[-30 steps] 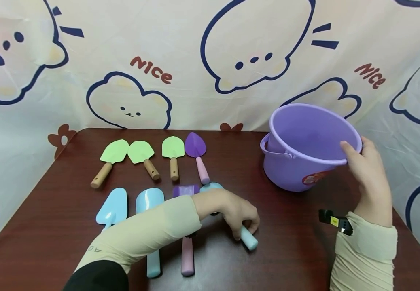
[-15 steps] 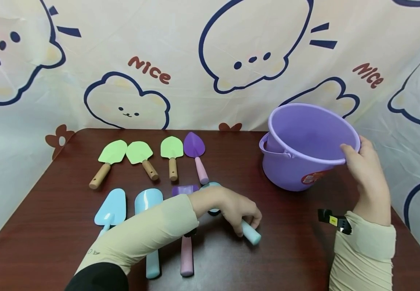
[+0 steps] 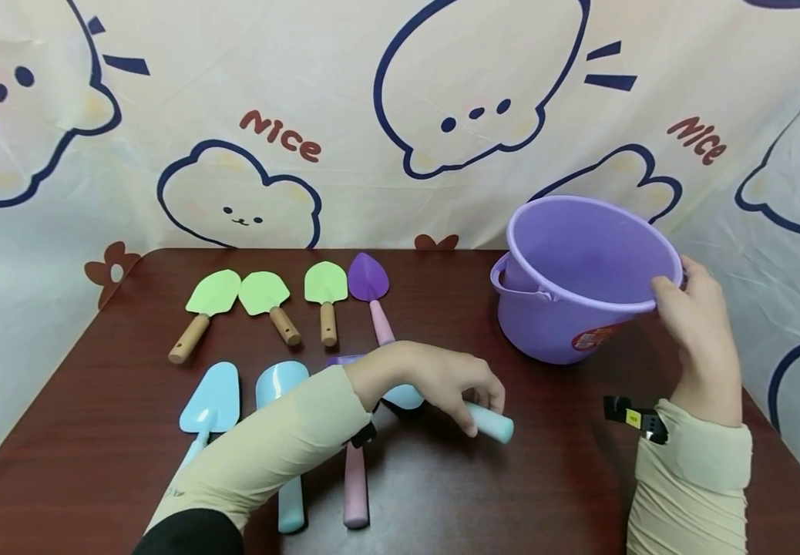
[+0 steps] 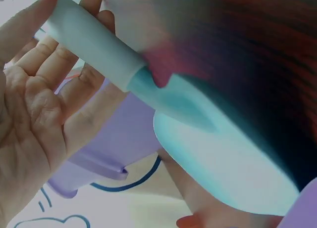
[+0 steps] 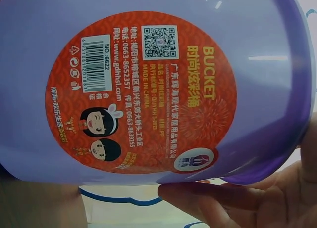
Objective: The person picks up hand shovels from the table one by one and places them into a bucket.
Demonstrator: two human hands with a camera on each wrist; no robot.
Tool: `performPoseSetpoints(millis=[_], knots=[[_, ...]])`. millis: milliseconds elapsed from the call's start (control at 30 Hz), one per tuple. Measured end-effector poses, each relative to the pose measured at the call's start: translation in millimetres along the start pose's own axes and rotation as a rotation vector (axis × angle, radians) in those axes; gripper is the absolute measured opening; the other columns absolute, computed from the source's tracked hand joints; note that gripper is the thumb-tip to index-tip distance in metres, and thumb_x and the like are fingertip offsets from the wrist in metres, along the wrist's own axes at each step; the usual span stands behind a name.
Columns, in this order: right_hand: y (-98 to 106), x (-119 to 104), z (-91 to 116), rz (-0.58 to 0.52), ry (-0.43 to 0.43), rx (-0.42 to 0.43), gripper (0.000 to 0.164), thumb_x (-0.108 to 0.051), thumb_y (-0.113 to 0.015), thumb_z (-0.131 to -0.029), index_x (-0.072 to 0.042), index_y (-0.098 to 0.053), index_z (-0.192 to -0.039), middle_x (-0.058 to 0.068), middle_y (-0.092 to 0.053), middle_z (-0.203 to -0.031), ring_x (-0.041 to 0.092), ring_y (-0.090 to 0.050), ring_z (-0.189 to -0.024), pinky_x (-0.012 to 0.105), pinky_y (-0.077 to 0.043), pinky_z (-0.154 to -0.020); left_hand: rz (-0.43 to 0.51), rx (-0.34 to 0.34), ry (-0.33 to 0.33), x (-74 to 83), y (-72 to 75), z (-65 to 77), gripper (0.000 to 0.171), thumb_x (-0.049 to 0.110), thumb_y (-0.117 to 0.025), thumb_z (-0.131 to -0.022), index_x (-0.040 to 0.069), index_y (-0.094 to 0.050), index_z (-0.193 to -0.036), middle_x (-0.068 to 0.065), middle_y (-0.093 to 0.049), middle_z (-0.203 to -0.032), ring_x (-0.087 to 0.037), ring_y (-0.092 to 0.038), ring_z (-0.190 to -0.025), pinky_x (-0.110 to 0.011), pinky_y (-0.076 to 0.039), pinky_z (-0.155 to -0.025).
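In the head view my left hand (image 3: 452, 383) holds a light blue hand trowel (image 3: 403, 397) by its handle, over the middle of the table. The left wrist view shows thumb and fingers about the pale handle, with the rounded blue blade (image 4: 223, 159) pointing away from the palm. My right hand (image 3: 701, 331) grips the rim of a purple bucket (image 3: 546, 327), thumb inside the wall. The bucket tilts toward that hand, its handle hanging on the left side. A red label (image 5: 148, 89) fills much of the right wrist view.
Three green trowels (image 3: 326, 283) with wooden handles and a purple trowel (image 3: 368, 277) lie at the back. Nearer are a light blue trowel (image 3: 213, 397), a blue scoop (image 3: 282, 381) and a pink-handled tool (image 3: 356, 486), partly under my left arm. A printed curtain (image 3: 344, 200) stands behind.
The light blue trowel's handle end has swung up and to the right as my left hand lifts and turns it. My right hand keeps its grip on the bucket rim.
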State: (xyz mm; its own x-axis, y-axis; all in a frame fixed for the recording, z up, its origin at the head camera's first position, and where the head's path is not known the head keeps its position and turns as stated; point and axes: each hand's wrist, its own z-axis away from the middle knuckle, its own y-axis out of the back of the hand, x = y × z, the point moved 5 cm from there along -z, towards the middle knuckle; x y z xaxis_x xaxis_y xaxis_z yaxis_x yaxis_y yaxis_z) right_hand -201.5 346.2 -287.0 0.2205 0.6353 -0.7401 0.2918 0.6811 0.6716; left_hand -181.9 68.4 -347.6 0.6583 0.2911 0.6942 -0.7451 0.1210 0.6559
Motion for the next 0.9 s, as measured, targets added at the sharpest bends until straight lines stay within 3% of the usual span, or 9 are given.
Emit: performPoseSetpoints(millis=[167, 233, 333, 433, 500, 567, 667, 800, 900], knots=[[1.7, -1.8, -1.6, 0.012, -0.015, 0.021, 0.062, -0.023, -0.034, -0.099, 0.004, -0.024, -0.154, 0.031, -0.038, -0.150, 0.040, -0.043, -0.123, 0.039, -0.043, -0.091, 0.011, 0.031, -0.030, 2.5, 7.8, 5.1, 0.019, 0.010, -0.075, -0.088, 0.013, -0.065, -0.104, 0.008, -0.065, -0.096, -0.001, -0.060, -0.089, -0.017, -0.046, -0.082], [2.7, -2.0, -1.7, 0.016, -0.018, 0.027, 0.062, -0.023, -0.034, -0.099, 0.003, -0.025, -0.154, 0.031, -0.039, -0.150, 0.041, -0.043, -0.126, 0.048, -0.041, -0.101, 0.021, 0.046, -0.037, 3.8, 10.6, 7.4, 0.019, 0.009, -0.074, -0.088, 0.012, -0.065, -0.105, 0.007, -0.065, -0.096, -0.001, -0.059, -0.089, -0.018, -0.047, -0.083], [3.4, -2.0, -0.8, 0.018, -0.027, 0.030, 0.062, -0.024, -0.034, -0.099, 0.002, -0.025, -0.155, 0.030, -0.041, -0.150, 0.041, -0.044, -0.128, 0.054, -0.040, -0.106, 0.058, 0.076, -0.055, 5.9, 14.9, 10.7, 0.021, 0.007, -0.074, -0.088, 0.010, -0.065, -0.107, 0.004, -0.066, -0.097, -0.002, -0.060, -0.088, -0.019, -0.048, -0.083], [4.9, -2.2, 0.1, 0.035, -0.028, 0.035, 0.062, -0.024, -0.036, -0.099, 0.001, -0.025, -0.154, 0.031, -0.044, -0.147, 0.040, -0.047, -0.125, 0.052, -0.044, -0.101, 0.092, 0.102, -0.072, 7.7, 18.7, 14.5, 0.024, 0.005, -0.073, -0.089, 0.008, -0.065, -0.111, 0.001, -0.067, -0.098, -0.003, -0.060, -0.087, -0.021, -0.050, -0.083], [6.8, -2.4, 0.6, 0.049, -0.024, 0.043, 0.061, -0.024, -0.037, -0.099, 0.002, -0.029, -0.153, 0.031, -0.049, -0.142, 0.034, -0.052, -0.115, 0.037, -0.050, -0.090, 0.098, 0.118, -0.088, 9.2, 21.5, 16.6, 0.025, 0.005, -0.073, -0.089, 0.008, -0.065, -0.113, 0.001, -0.067, -0.100, -0.003, -0.060, -0.088, -0.020, -0.051, -0.085], [8.4, -2.5, 1.1, 0.063, -0.023, 0.053, 0.061, -0.023, -0.039, -0.098, 0.001, -0.030, -0.153, 0.030, -0.052, -0.139, 0.030, -0.053, -0.108, 0.024, -0.046, -0.076, 0.102, 0.140, -0.109, 10.6, 24.0, 18.7, 0.027, 0.005, -0.073, -0.089, 0.007, -0.065, -0.114, 0.000, -0.067, -0.101, -0.002, -0.060, -0.089, -0.020, -0.052, -0.085], [9.4, -3.1, 2.0, 0.072, -0.032, 0.060, 0.062, -0.023, -0.041, -0.098, 0.000, -0.028, -0.154, 0.031, -0.052, -0.140, 0.031, -0.057, -0.109, 0.015, -0.040, -0.067, 0.127, 0.177, -0.143, 11.7, 27.2, 22.6, 0.029, 0.006, -0.074, -0.088, 0.008, -0.065, -0.116, -0.001, -0.068, -0.102, -0.002, -0.062, -0.091, -0.019, -0.052, -0.087], [7.9, -5.6, 2.4, 0.076, -0.029, 0.062, 0.064, -0.023, -0.043, -0.097, -0.001, -0.026, -0.154, 0.033, -0.049, -0.141, 0.038, -0.057, -0.117, 0.011, -0.040, -0.065, 0.160, 0.237, -0.161, 11.3, 31.8, 29.9, 0.032, 0.007, -0.074, -0.088, 0.008, -0.065, -0.119, -0.003, -0.069, -0.104, -0.003, -0.063, -0.095, -0.020, -0.052, -0.090], [7.8, -5.9, 2.6, 0.076, -0.010, 0.066, 0.063, -0.023, -0.044, -0.097, 0.001, -0.029, -0.153, 0.034, -0.054, -0.135, 0.018, -0.064, -0.093, 0.008, -0.040, -0.059, 0.167, 0.282, -0.168, 11.8, 34.9, 34.0, 0.033, 0.008, -0.073, -0.089, 0.008, -0.064, -0.121, -0.002, -0.069, -0.106, -0.003, -0.063, -0.098, -0.021, -0.052, -0.094]])
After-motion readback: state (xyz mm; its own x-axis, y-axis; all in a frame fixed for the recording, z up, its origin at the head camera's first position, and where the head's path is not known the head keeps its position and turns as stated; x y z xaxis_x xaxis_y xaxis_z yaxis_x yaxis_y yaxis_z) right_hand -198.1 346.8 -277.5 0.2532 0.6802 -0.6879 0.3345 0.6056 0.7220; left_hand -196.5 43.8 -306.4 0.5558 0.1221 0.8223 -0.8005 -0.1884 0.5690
